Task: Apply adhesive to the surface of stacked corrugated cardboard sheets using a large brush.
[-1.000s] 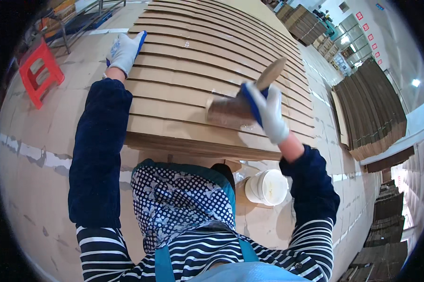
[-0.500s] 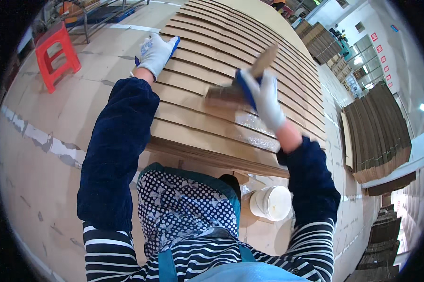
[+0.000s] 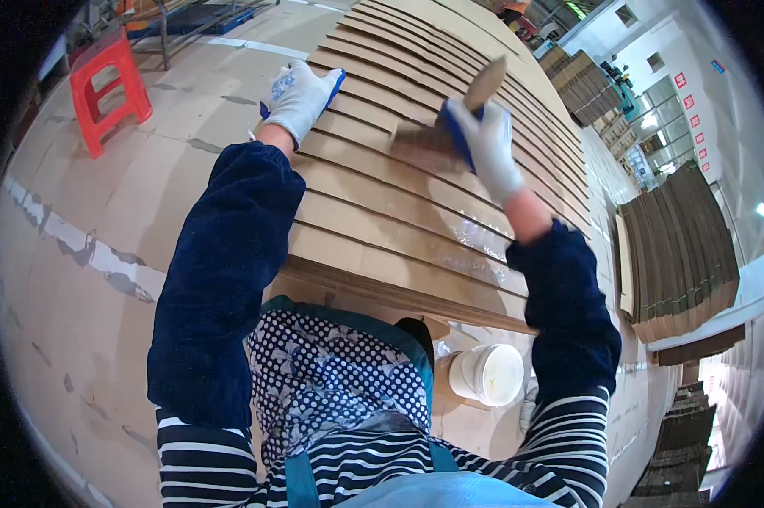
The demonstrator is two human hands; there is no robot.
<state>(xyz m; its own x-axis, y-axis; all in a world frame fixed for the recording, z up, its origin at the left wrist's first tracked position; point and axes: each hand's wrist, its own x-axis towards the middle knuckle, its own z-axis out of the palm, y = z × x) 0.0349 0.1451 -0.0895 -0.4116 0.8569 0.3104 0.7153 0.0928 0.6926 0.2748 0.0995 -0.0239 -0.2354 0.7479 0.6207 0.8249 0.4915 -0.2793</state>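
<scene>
Both hands have travelled farther up the fanned stack of cardboard sheets (image 3: 399, 195) since half a second ago, away from the body. The right hand (image 3: 484, 144), in a white glove with a blue palm, is wrapped tight around the wooden handle of a wide brush (image 3: 450, 123); the bristle end lies on one of the overlapping sheet edges, and the handle tip pokes up past the knuckles. The left hand (image 3: 299, 95) (gloved the same way) lies flat with fingers spread on the left edge of the stack, pressing down, holding nothing. 1 white bucket (image 3: 488, 374) sits on the floor just below the near end of the stack, beside the right elbow. 1 red stool (image 3: 107, 89) stands well off to the left.
</scene>
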